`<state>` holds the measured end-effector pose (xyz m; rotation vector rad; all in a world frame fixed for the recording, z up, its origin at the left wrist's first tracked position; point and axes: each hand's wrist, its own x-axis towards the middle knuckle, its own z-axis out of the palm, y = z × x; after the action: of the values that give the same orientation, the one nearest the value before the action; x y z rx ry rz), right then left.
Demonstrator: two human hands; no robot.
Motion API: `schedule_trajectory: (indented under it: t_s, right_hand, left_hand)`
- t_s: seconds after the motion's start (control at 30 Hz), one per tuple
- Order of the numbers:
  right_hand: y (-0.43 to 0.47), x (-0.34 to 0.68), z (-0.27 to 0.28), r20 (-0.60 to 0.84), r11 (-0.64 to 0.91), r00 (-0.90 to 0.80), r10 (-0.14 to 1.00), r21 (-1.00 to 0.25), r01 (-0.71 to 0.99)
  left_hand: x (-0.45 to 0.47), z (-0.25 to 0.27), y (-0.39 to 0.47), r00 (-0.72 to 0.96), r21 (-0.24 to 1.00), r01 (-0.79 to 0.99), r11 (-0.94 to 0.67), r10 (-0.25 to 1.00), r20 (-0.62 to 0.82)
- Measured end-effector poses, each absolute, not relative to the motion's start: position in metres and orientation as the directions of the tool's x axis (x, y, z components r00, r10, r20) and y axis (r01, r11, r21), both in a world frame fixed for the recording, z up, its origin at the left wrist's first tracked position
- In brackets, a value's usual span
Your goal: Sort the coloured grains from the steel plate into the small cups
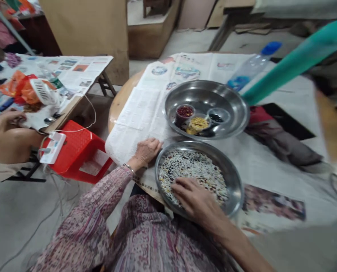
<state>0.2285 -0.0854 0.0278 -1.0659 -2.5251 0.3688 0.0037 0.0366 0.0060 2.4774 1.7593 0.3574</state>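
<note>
A shallow steel basin (236,177) sits close to my body, holding a spread of white grains (198,166) mixed with black, yellow and dark red ones. My right hand (195,198) lies over the near side of these grains, fingers stretched and slightly apart, their tips touching the mix. My left hand (149,149) rests palm down at the basin's left rim, fingers extended; its fingertips are partly unclear. Behind stands a larger steel bowl (230,128) with small clear cups inside: dark red beans (185,111), yellow grains (199,123) and black grains (215,118).
Newspaper covers the round table (123,100). A plastic bottle (250,70), a green tube (295,62) and a dark cloth (284,141) lie to the right. Left are a red stool (74,151), a power strip (53,147), a small fan (43,91) and another person's arm (12,139).
</note>
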Motion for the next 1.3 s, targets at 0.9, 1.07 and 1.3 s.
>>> schedule_trajectory:
  t_s: [0.9, 1.07, 1.3]
  right_hand:
    - [-0.041, 0.253, 0.019, 0.053, 0.533, -0.582, 0.811, -0.477, 0.699]
    - [-0.059, 0.269, 0.021, 0.019, 0.558, -0.652, 0.758, -0.535, 0.634]
    - [-0.036, 0.272, 0.006, 0.165, 0.628, -0.625, 0.763, -0.420, 0.656]
  left_hand:
    - [0.007, 0.006, 0.031, 0.312, 0.224, 0.915, -0.335, 0.941, 0.131]
    - [0.007, 0.005, 0.030, 0.331, 0.209, 0.912, -0.354, 0.934, 0.137]
    - [0.006, 0.004, 0.031, 0.324, 0.221, 0.911, -0.347, 0.936, 0.137]
